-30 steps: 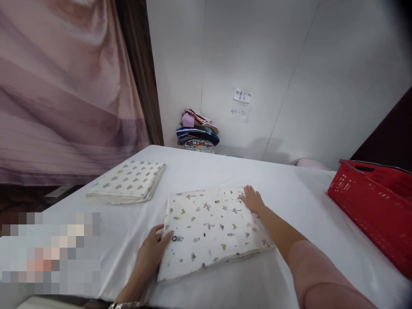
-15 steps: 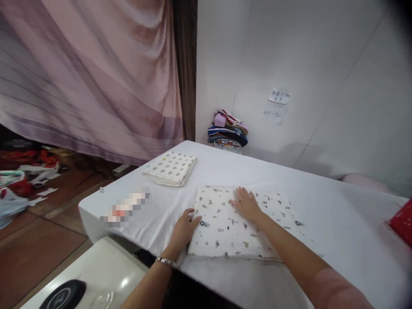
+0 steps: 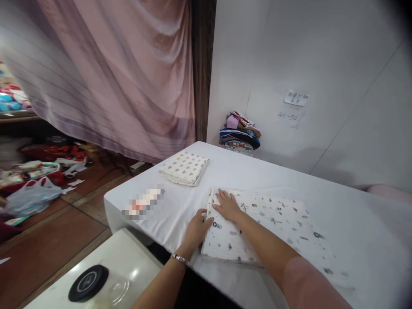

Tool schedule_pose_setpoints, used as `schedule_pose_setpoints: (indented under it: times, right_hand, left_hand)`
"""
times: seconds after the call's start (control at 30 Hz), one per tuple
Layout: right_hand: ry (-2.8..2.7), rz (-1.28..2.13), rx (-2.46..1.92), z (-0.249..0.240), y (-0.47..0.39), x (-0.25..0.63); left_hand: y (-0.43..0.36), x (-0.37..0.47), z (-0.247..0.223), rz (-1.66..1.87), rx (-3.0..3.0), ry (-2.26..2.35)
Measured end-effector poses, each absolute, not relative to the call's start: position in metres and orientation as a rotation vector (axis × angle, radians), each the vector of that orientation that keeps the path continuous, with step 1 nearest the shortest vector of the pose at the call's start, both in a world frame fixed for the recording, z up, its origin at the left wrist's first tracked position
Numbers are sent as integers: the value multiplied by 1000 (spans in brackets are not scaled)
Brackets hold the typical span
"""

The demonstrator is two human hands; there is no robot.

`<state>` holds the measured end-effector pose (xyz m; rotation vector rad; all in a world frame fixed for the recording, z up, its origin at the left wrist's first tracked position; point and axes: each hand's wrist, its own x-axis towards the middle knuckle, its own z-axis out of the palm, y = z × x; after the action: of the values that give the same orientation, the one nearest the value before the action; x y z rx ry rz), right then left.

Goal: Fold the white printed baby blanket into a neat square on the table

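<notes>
A white muslin cloth (image 3: pixel 222 240) printed with small grey trees, plants and figures lies folded on the white-covered table (image 3: pixel 267 171). My left hand (image 3: pixel 199 227), with a silver band on its wrist, grips the cloth's left edge. Its thumb lies on top, while the other fingertips are partly hidden at the edge. Flat on the cloth near its upper left corner rests my right hand (image 3: pixel 229 207), fingers spread. My right forearm covers part of the cloth, which extends to the right beyond it. Farther back lies another folded cloth (image 3: pixel 185 167) with grey motifs.
A blurred-out patch (image 3: pixel 143 203) lies on the table's left part. In front stands a pale glossy surface with a round black object (image 3: pixel 88 283). Folded fabrics (image 3: pixel 240 133) are stacked by the wall; a pink curtain (image 3: pixel 138 77) hangs left. Bags (image 3: pixel 35 197) lie on the floor.
My right hand has slid left across the printed cloth, closer to my left hand. My left hand stays at the cloth's left edge. The view has turned slightly left.
</notes>
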<state>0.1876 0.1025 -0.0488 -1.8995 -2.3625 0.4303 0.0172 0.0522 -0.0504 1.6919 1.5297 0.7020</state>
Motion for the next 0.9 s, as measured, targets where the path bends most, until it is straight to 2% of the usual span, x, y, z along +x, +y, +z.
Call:
schedule_pose_setpoints:
  times: [0.73,0.9]
  right_hand:
    - [-2225,315,-1936,-35,103,168]
    - [-2247,394,-1904,-40,116,152]
  left_hand:
    - [51,19,-47,681,1719,1578]
    - [51,18,-50,689,1728,1554]
